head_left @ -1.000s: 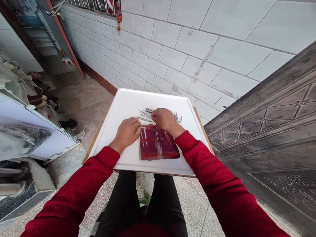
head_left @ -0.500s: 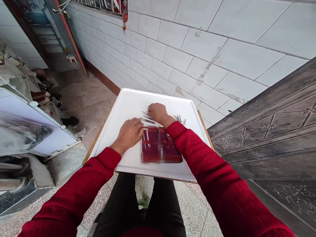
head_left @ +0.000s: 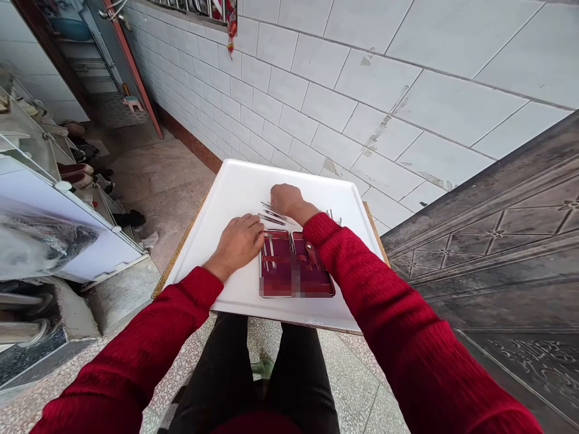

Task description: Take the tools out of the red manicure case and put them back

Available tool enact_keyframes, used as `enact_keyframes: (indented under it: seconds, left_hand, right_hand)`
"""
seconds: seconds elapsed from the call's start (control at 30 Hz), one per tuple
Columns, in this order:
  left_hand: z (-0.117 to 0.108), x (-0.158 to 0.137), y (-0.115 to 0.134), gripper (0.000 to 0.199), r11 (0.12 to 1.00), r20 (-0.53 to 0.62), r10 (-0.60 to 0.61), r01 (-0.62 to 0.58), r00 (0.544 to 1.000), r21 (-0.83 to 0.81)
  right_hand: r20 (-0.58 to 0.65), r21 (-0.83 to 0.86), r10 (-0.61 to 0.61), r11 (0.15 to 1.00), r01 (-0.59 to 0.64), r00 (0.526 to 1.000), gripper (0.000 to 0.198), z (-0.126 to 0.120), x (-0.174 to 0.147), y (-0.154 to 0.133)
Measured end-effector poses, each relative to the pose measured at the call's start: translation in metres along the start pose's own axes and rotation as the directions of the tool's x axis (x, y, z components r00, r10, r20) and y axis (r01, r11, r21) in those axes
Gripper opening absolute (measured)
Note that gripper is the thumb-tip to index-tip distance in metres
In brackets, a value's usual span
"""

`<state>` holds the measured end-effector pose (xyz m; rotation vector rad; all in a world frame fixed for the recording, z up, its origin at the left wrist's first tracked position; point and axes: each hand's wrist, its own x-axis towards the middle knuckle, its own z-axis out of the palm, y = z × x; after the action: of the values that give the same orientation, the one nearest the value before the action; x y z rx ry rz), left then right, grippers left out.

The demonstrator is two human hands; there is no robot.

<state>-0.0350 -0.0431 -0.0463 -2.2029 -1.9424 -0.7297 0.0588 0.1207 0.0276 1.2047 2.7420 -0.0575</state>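
Note:
An open maroon manicure case (head_left: 277, 274) lies on a white tray (head_left: 239, 175), with several slim metal tools in the loops of its left half. My left hand (head_left: 240, 242) is at the case's upper left corner, its fingers bent together and its thumb against the edge. Beyond the case, several thin metal manicure tools (head_left: 272, 220) lie loose on the tray. My right hand (head_left: 287, 201) is closed, knuckles up, at the far end of these tools; its fingertips and anything in them are hidden. More metal tools (head_left: 333, 216) show partly behind my right sleeve.
The tray rests on a wooden board (head_left: 168, 271) above my knees. A tiled wall (head_left: 289, 114) stands behind it, and a dark patterned metal door (head_left: 474, 253) is close on the right. At the left stands a shoe rack (head_left: 85, 211) with shoes.
My right forearm has shifted slightly and now covers more of the tools on the right. My right hand stays closed at the loose tools, and my left hand keeps its place.

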Motion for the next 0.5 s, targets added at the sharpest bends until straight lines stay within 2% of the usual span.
enact_keyframes:
  seconds: [0.1,0.2,0.27,0.37,0.4,0.43,0.5]
  left_hand:
    - [-0.001,0.001,0.001,0.022,1.000,0.002,0.001,-0.001,1.000,-0.003]
    - [-0.001,0.001,0.002,0.023,1.000,0.008,0.007,-0.007,1.000,0.008]
    - [0.000,0.002,0.002,0.024,1.000,0.011,0.012,-0.012,1.000,0.008]
    - [0.000,0.002,0.001,0.024,1.000,0.004,0.018,-0.018,1.000,0.005]
    - [0.000,0.002,0.001,0.024,1.000,0.000,0.019,-0.019,1.000,0.005]
    - [0.000,0.002,0.001,0.024,1.000,-0.004,0.020,-0.020,1.000,0.005]
    - [0.000,0.002,0.001,0.024,1.000,-0.005,0.025,-0.025,1.000,0.008]
  right_hand:
    - [-0.030,0.113,-0.005,0.994,0.008,1.000,0.021,0.001,0.000,0.007]
    - [-0.156,0.377,0.009,0.925,0.051,0.988,0.012,0.009,-0.008,0.020]
    - [-0.168,0.624,0.033,0.777,0.080,0.985,0.014,0.017,-0.019,0.029]
    - [-0.094,0.906,0.008,0.415,0.082,0.996,0.012,0.033,-0.041,0.035]
    - [-0.083,0.949,-0.012,0.305,0.083,0.996,0.009,0.038,-0.049,0.035]
    - [-0.082,0.973,-0.030,0.215,0.087,0.996,0.014,0.044,-0.056,0.035]
    - [-0.091,0.990,-0.060,0.100,0.097,0.994,0.038,0.053,-0.068,0.031]
